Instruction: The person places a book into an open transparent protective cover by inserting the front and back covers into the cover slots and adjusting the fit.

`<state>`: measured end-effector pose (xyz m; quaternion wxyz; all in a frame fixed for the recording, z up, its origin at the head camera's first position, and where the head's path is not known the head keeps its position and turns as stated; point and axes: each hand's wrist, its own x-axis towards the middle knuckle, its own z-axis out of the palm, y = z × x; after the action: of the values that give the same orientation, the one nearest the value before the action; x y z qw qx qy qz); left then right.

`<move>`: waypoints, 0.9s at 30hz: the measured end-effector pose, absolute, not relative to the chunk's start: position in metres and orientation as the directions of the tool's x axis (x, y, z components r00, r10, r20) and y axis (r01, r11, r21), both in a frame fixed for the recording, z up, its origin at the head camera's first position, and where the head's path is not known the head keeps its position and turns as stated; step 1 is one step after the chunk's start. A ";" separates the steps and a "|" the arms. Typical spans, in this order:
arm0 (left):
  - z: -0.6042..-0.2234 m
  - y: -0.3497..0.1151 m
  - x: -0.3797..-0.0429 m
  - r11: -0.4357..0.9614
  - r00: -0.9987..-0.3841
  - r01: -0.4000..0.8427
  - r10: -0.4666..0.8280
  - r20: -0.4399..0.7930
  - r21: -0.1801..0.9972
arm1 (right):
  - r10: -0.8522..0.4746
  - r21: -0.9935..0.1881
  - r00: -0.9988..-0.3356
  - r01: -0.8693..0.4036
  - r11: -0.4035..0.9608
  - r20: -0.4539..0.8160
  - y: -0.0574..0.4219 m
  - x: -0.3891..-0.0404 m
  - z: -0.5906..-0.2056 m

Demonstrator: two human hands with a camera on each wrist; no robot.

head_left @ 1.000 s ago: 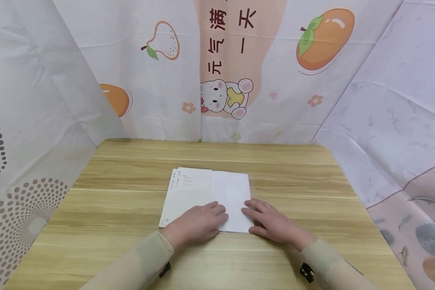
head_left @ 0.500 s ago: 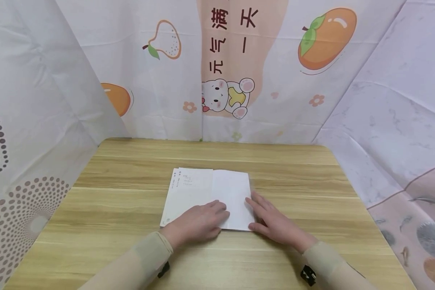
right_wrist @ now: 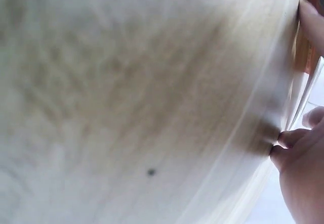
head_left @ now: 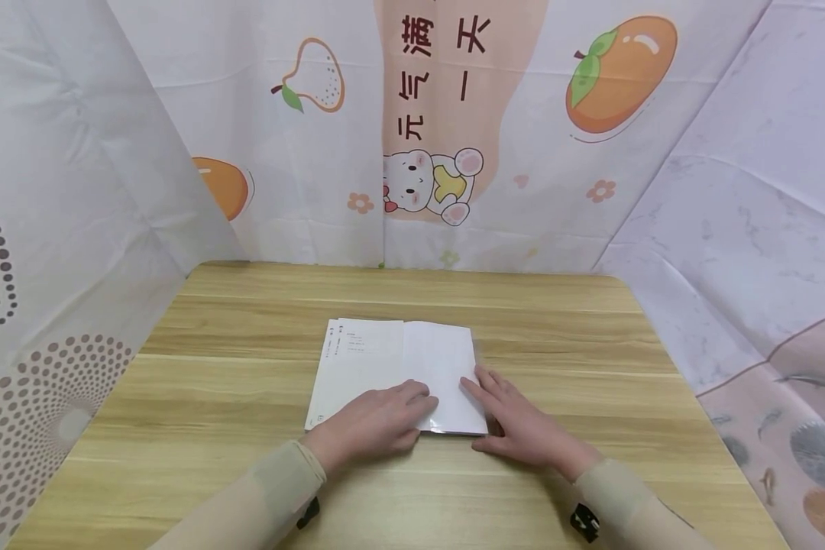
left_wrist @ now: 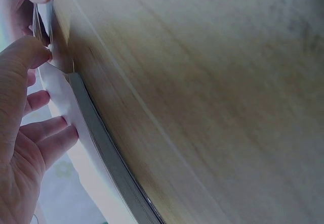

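An open book [head_left: 366, 359] lies on the wooden table, with a little print on its left page and a plain white right side [head_left: 443, 355]. My left hand [head_left: 374, 420] rests across the lower middle of the book, its fingertips pressing the white sheet near the fold. At the right edge, my right hand [head_left: 522, 426] has its fingers extended, the index fingertip on the sheet and the thumb by the lower corner. In the left wrist view, fingers [left_wrist: 56, 139] of my left hand lie on the white surface above a thick page block [left_wrist: 109, 150]. The book's underside is hidden.
The wood-grain table [head_left: 247, 305] spreads around the book on every side. White printed curtains [head_left: 302, 153] with fruit pictures stand behind the back edge and along both sides. An orange-red patch [right_wrist: 315, 11] shows at the corner of the right wrist view.
My right fingers have shifted slightly along the book's right edge, and the index fingertip has come onto the sheet. The right side's lower edge has moved slightly up and right. My left hand is nearly unmoved.
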<state>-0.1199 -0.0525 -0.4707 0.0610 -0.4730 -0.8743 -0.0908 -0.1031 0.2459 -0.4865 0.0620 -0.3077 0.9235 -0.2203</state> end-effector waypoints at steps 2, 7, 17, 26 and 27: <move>-0.471 -0.053 -0.120 0.536 -0.545 0.838 0.816 0.193 0.099 | -0.587 -0.431 -0.808 -0.549 0.716 0.055 0.247 -0.103 -0.487; -0.471 -0.053 -0.120 0.534 -0.540 0.841 0.818 0.195 0.090 | -0.528 -0.413 -0.846 -0.507 0.756 0.073 0.249 -0.104 -0.488; -0.472 -0.053 -0.121 0.524 -0.530 0.847 0.824 0.198 0.086 | -0.461 -0.521 -0.887 -0.401 0.754 0.014 0.251 -0.102 -0.485; -0.472 -0.054 -0.120 0.552 -0.564 0.825 0.816 0.127 0.120 | -0.335 -0.778 -0.936 -0.128 0.615 -0.111 0.250 -0.103 -0.479; -0.472 -0.054 -0.120 0.553 -0.565 0.824 0.816 0.121 0.124 | -0.307 -0.801 -0.943 -0.087 0.593 -0.125 0.249 -0.104 -0.478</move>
<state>-0.1196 -0.0541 -0.4716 0.0245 -0.4656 -0.8807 -0.0835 -0.1042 0.2489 -0.4783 0.1261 -0.1114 0.8835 -0.4372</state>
